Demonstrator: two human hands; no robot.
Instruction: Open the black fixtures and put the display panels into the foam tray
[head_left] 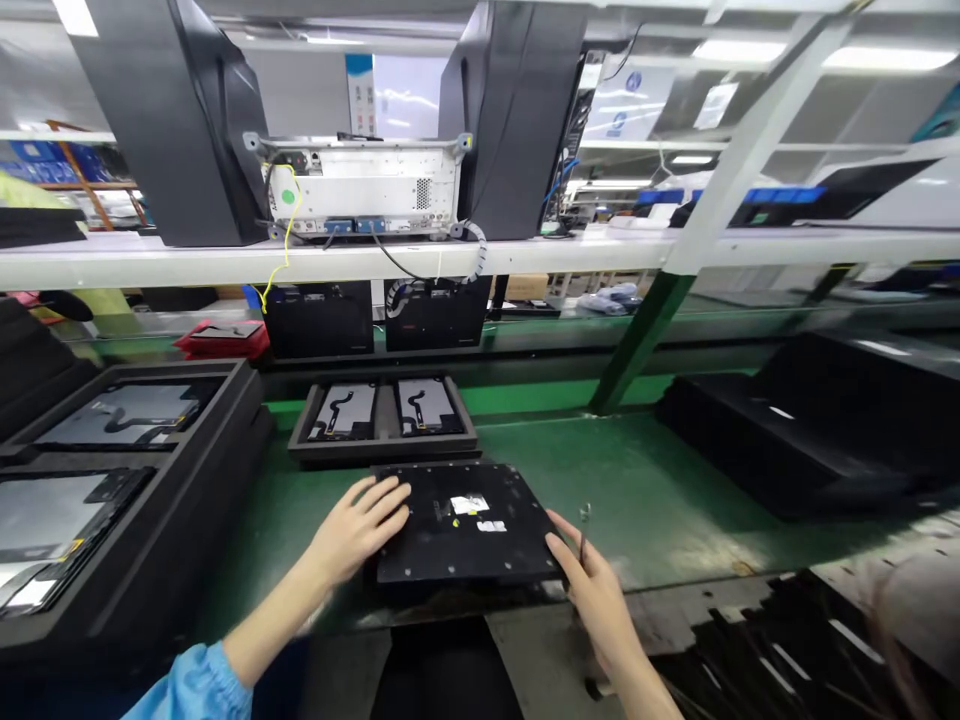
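Observation:
A flat black rectangular panel point(487, 552) with white labels and small dots along its edges is in front of me, over the near edge of the green bench. My left hand point(356, 530) grips its left side, fingers spread over the upper face and thumb out of sight. At the right edge, my right hand point(589, 580) pinches the panel with the thumb and a finger. A thin metal tool point(584, 530) of unclear kind sticks up from the same hand. Just behind the panel stands a grey foam tray point(386, 450) holding two flat screen-like parts with black ribbon cables.
A larger dark foam tray point(169, 510) with similar parts stands at the left. Black foam pieces point(795, 430) are stacked on the green bench point(547, 440) at the right. A white shelf point(562, 252) carries a metal-cased instrument point(375, 190). A green-and-white post point(645, 340) rises behind.

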